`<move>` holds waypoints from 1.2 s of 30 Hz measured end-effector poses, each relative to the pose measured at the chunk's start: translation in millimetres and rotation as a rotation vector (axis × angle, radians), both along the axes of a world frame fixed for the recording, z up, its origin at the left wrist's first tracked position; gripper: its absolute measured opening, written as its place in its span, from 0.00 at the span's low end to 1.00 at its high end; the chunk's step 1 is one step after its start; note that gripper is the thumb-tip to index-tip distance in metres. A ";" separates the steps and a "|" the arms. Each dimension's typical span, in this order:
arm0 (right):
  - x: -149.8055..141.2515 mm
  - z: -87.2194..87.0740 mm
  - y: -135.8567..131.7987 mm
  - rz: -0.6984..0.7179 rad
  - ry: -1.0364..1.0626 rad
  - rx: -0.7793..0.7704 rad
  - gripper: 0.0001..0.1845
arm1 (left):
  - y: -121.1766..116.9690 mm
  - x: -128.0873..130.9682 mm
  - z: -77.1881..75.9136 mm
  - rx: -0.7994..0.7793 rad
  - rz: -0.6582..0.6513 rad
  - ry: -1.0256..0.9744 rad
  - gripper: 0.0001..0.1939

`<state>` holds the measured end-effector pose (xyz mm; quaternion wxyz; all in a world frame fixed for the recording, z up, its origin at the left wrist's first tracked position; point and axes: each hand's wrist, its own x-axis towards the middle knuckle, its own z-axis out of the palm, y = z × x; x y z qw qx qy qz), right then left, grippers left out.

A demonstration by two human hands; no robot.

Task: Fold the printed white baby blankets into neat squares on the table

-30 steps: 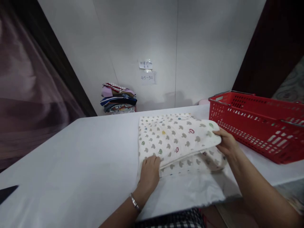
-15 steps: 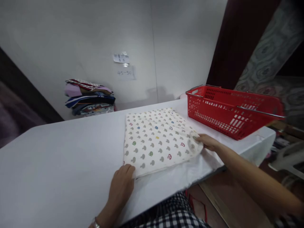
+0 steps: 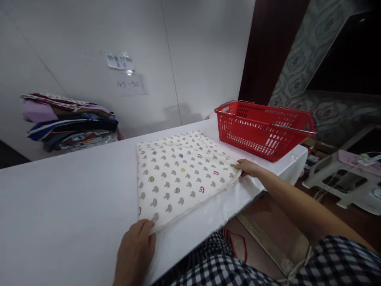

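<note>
A white cloth (image 3: 181, 171) printed with small grey and coloured mushrooms lies folded into a rough square on the white-covered table (image 3: 74, 202). My left hand (image 3: 135, 250) is closed on its near left corner, fingertips over the fabric and thumb at the edge. At the near right corner my right hand (image 3: 247, 167) pinches the cloth, thumb on top and the other fingers partly hidden below. The cloth lies mostly flat, with slight wrinkles toward its far right side.
A red plastic basket (image 3: 264, 131) with metal handles stands at the table's right end. Folded clothes (image 3: 71, 121) are stacked at the back left by the wall. Handwritten paper signs (image 3: 131, 84) hang on the wall. A white plastic stool (image 3: 342, 178) stands on the floor at right.
The camera view has turned to the right, so everything appears shifted left. Both hands stay on the same corners, and the near edge between them looks straighter.
</note>
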<state>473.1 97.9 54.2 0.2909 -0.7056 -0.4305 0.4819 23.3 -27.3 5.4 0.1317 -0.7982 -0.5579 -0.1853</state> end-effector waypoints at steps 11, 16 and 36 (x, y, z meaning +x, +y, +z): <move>10.0 -7.2 4.2 0.125 -0.637 0.032 0.17 | -6.9 -0.7 0.1 -0.150 0.087 -0.096 0.14; 10.3 -14.7 -1.6 0.147 -0.858 0.049 0.22 | -9.8 -1.9 8.7 -0.344 0.287 -0.115 0.16; -41.4 -27.2 -50.3 0.227 -0.322 0.037 0.38 | -9.5 -89.3 51.9 -0.503 0.641 -0.279 0.17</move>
